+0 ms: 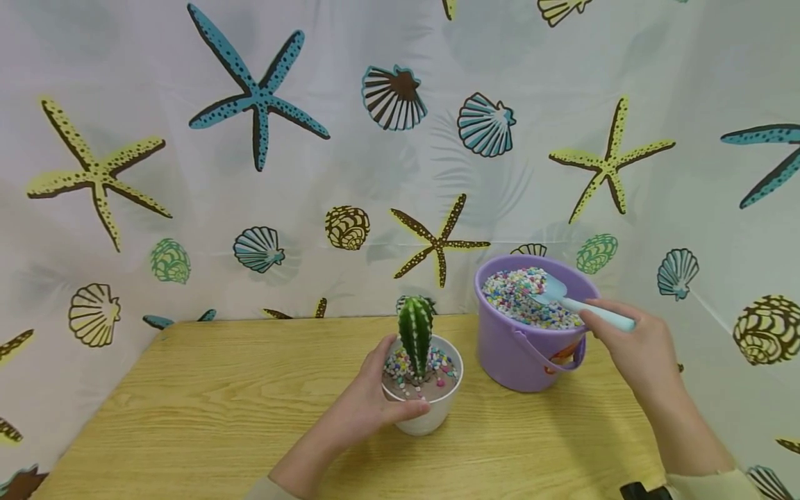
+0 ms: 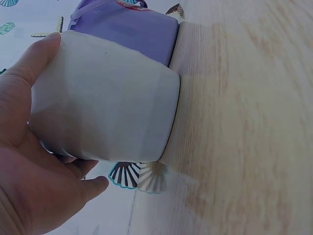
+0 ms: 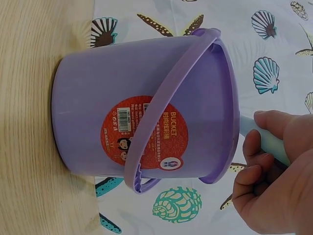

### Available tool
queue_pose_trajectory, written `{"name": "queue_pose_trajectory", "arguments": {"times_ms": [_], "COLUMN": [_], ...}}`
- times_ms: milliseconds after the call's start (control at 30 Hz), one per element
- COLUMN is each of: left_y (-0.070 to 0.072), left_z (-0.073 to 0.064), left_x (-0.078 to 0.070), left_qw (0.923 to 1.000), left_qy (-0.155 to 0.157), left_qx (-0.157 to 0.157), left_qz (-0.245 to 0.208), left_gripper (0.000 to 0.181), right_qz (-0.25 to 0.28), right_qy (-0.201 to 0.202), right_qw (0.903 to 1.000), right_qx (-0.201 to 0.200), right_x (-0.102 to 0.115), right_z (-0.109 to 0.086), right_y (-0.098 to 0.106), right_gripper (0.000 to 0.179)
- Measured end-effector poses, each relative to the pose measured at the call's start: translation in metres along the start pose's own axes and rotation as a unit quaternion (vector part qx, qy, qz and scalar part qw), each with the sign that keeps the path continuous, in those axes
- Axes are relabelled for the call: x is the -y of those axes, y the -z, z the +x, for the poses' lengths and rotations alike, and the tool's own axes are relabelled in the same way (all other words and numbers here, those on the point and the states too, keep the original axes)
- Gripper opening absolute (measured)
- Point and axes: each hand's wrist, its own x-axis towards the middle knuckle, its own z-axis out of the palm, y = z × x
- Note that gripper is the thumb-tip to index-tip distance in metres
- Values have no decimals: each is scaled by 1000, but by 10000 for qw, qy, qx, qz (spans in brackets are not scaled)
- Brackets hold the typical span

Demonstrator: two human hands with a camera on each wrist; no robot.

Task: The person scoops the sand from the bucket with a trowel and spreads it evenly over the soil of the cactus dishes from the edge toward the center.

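Note:
A small green cactus (image 1: 415,333) stands upright in a round white pot (image 1: 432,417), with brownish soil and scattered coloured pebbles (image 1: 442,361) around its base. My left hand (image 1: 365,403) holds the pot from the left, thumb across its near side and fingers around the far side. At the right, my right hand (image 1: 640,340) grips the handle of a light blue toy shovel (image 1: 600,312). Its scoop rests among the multicoloured pebbles (image 1: 519,298) in a purple bucket (image 1: 509,354). In the right wrist view the bucket's wall hides the scoop.
Both containers stand on a wooden table (image 1: 219,396), the bucket just right of and behind the pot. The bucket's handle (image 3: 164,95) hangs down its side across a red label (image 3: 115,132). A white cloth (image 1: 350,160) printed with starfish and shells hangs behind the table.

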Motion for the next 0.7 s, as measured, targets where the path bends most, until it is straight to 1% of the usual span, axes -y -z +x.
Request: {"name": "queue_pose_trajectory", "arguments": {"times_ms": [400, 633, 700], "left_y": [0, -1, 0], "left_z": [-1, 1, 1], "left_x": [1, 6, 5], "left_qw": [10000, 10000, 10000], "left_qy": [-21, 17, 17], "left_qx": [4, 14, 15], "left_qz": [-70, 0, 21], "left_gripper": [127, 129, 130], "right_qz": [8, 85, 126], "right_qy": [11, 15, -9], "right_qw": [10000, 10000, 9999], "right_qx": [-80, 20, 32], "right_x": [-3, -6, -7], "right_z": [-6, -8, -8], "right_y": [-4, -7, -8], "right_gripper": [64, 64, 65]}}
